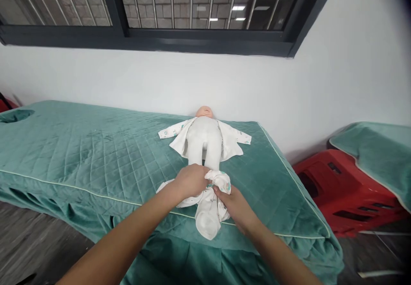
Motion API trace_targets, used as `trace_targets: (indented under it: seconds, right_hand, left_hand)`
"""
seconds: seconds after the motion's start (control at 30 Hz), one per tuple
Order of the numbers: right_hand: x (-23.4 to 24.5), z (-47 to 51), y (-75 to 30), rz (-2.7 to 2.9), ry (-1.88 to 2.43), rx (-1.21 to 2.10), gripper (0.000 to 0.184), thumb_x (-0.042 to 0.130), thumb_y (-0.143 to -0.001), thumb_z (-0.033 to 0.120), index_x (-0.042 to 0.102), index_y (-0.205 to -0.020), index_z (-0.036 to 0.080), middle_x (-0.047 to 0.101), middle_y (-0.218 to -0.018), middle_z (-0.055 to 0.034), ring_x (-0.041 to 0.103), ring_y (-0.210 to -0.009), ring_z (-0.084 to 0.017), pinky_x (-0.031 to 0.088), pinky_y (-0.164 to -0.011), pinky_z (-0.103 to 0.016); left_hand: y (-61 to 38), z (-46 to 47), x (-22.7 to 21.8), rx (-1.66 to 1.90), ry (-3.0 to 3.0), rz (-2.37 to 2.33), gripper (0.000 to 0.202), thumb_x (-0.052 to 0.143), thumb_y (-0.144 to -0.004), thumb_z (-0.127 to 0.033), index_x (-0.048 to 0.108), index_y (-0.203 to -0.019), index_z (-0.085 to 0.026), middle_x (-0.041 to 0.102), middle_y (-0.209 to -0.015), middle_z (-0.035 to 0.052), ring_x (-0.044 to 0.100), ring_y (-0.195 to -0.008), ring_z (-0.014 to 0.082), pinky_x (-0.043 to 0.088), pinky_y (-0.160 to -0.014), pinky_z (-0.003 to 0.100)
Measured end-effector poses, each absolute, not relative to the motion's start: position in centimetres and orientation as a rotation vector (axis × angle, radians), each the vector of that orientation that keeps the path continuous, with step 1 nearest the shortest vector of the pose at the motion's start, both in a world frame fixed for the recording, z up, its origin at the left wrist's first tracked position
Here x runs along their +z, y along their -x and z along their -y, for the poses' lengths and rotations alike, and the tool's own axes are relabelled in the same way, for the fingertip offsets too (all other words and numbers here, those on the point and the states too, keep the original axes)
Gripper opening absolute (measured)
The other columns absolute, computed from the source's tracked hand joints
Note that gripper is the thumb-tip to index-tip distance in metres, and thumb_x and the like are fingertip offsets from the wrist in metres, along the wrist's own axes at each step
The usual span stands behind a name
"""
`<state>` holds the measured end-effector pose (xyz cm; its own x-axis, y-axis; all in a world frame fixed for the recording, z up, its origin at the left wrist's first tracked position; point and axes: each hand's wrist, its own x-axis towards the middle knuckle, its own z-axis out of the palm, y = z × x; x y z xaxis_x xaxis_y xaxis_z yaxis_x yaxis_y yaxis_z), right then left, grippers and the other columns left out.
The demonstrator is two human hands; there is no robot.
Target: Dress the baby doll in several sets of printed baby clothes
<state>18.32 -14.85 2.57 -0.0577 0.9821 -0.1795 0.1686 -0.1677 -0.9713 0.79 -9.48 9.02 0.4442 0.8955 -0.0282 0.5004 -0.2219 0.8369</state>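
A baby doll [204, 132] lies on the green quilted bed cover with its head by the wall and its legs toward me. It wears an open white printed jacket [231, 143], sleeves spread to both sides. Bunched white printed baby pants [189, 200] are around the lower end of its legs. My left hand [193, 180] is closed on the bunched cloth at the shin. Pinched between the fingers of my right hand [231, 201] is the cloth's other side. A white rounded end [208, 225], seemingly a foot, sticks out below the cloth. Most fingertips are hidden.
The green quilted bed [105, 148] runs off to the left, with a face hole [16, 116] there. To the right stands a red plastic stool [346, 191] partly under another green cover [379, 152]. A white wall and a barred window [205, 41] are behind.
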Motion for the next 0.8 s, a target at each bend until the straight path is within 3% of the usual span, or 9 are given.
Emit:
trace_targets:
  seconds: [0.1,0.2,0.37,0.57,0.67,0.8]
  right_hand:
    - [2.2,14.8,-18.2,1.431,1.534,1.039,0.042,0.055,-0.087,0.046,0.064,-0.116,0.017,0.071,-0.115,-0.0106,0.064,-0.108,-0.03,0.048,-0.096,-0.041]
    - [2.4,14.8,-17.9,1.516,1.625,0.859,0.033,0.048,-0.088,0.037,0.064,-0.111,0.018,0.072,-0.106,-0.0125,0.067,-0.098,-0.03,0.049,-0.088,-0.04]
    - [2.1,14.4,-17.6,1.373,1.505,0.726,0.037,0.051,-0.082,0.029,0.06,-0.117,0.02,0.071,-0.109,-0.0104,0.066,-0.1,-0.027,0.049,-0.089,-0.038]
    - [0.6,12.3,-17.3,1.085,1.276,0.751,0.025,0.057,-0.078,0.029,0.063,-0.1,0.021,0.071,-0.098,-0.0056,0.064,-0.088,-0.023,0.05,-0.081,-0.036]
    - [0.7,10.7,-18.0,1.133,1.273,0.727,0.022,0.057,-0.078,0.028,0.062,-0.098,0.021,0.07,-0.093,-0.004,0.063,-0.086,-0.022,0.049,-0.079,-0.035]
    - [1.1,8.5,-19.4,1.283,1.313,0.661,0.021,0.058,-0.08,0.031,0.061,-0.099,0.02,0.071,-0.094,-0.0047,0.062,-0.085,-0.023,0.048,-0.079,-0.035]
  left_hand:
    - [-1.1,9.5,9.4,0.55,-1.933,-1.17,0.004,0.071,-0.071,-0.024,0.07,-0.067,-0.022,0.071,-0.07,0.0066,0.066,-0.076,0.0252,0.043,-0.07,0.026]
    - [-1.1,9.4,10.0,0.479,-1.935,-1.099,0.008,0.069,-0.074,-0.027,0.071,-0.07,-0.021,0.074,-0.077,0.0064,0.066,-0.076,0.0248,0.043,-0.07,0.026]
    - [-0.4,9.4,11.3,0.482,-1.811,-1.005,0.022,0.063,-0.081,-0.034,0.073,-0.092,-0.019,0.074,-0.098,0.0058,0.064,-0.089,0.0256,0.044,-0.075,0.028]
    - [1.2,8.7,10.4,0.498,-1.217,-0.761,0.05,0.077,-0.075,-0.037,0.066,-0.119,-0.017,0.07,-0.112,0.0088,0.065,-0.094,0.0228,0.049,-0.08,0.031]
    - [1.6,7.7,9.8,0.564,-1.073,-0.679,0.058,0.083,-0.068,-0.028,0.064,-0.121,-0.016,0.07,-0.11,0.0104,0.066,-0.095,0.0225,0.05,-0.083,0.031]
    - [1.2,5.8,10.6,0.655,-1.14,-0.753,0.048,0.08,-0.071,-0.029,0.066,-0.114,-0.016,0.07,-0.107,0.0103,0.065,-0.093,0.0225,0.05,-0.08,0.03]
